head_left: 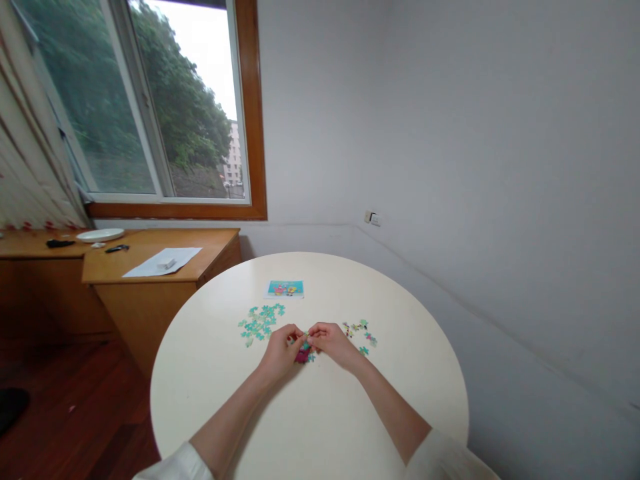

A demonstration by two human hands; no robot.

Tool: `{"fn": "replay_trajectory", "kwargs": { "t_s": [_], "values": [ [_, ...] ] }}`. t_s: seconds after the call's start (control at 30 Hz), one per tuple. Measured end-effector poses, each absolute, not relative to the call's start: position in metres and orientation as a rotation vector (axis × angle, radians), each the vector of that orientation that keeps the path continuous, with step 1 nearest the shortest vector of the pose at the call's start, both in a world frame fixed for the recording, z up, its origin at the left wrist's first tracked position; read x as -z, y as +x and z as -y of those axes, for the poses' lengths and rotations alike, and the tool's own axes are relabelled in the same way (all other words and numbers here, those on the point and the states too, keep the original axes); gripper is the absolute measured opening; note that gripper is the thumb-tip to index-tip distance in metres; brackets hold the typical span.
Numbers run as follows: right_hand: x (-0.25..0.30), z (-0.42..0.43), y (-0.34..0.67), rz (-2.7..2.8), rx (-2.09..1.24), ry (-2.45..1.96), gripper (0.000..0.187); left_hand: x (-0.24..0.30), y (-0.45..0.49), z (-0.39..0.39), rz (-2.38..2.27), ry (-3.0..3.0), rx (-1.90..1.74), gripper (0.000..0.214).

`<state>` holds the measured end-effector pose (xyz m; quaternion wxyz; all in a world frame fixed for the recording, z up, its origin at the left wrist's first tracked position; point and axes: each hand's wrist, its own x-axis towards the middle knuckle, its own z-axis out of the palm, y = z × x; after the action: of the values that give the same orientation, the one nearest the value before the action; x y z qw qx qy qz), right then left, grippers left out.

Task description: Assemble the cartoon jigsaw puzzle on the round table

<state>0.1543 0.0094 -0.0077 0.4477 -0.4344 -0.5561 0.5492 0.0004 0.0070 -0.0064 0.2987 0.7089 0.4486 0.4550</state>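
My left hand [284, 348] and my right hand [332, 341] meet near the middle of the round table [310, 427]. The fingers of both are pinched together on small jigsaw puzzle pieces [307, 345], partly hidden by the fingertips. Just below them lies a magenta and teal cluster of pieces [302, 357], apparently joined. Loose teal and pale green puzzle pieces [260, 323] are scattered left of my left hand. A smaller group of mixed-colour pieces [361, 327] lies beyond my right wrist. Behind the hands is a picture card [285, 289] with cartoon figures on blue.
A wooden desk [150, 267] at the left holds a paper sheet [175, 257] with a small white box, a white plate [101, 235] and dark small objects. A window [190, 100] is above it. Plain walls [475, 167] stand behind and to the right of the table.
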Motion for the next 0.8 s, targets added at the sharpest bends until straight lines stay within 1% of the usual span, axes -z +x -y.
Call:
{"fn": "replay_trajectory", "kwargs": {
  "t_s": [0.23, 0.37, 0.53, 0.67, 0.8],
  "values": [
    [0.002, -0.011, 0.157, 1.483, -1.179, -1.063, 0.026, 0.007, 0.000, -0.007, -1.251, 1.916, -1.172, 0.022],
    [0.002, -0.017, 0.163, 1.435, -1.112, -1.086, 0.025, 0.007, 0.001, -0.006, -1.259, 1.898, -1.189, 0.020],
    [0.010, -0.027, 0.178, 1.320, -1.028, -1.244, 0.024, 0.006, 0.000, -0.006, -1.337, 1.885, -1.209, 0.023],
    [0.017, -0.031, 0.192, 1.391, -0.866, -1.390, 0.022, 0.004, 0.000, -0.005, -1.354, 1.874, -1.209, 0.025],
    [0.019, -0.032, 0.198, 1.429, -0.805, -1.434, 0.021, 0.004, 0.000, -0.005, -1.344, 1.849, -1.217, 0.022]
  ]
}}
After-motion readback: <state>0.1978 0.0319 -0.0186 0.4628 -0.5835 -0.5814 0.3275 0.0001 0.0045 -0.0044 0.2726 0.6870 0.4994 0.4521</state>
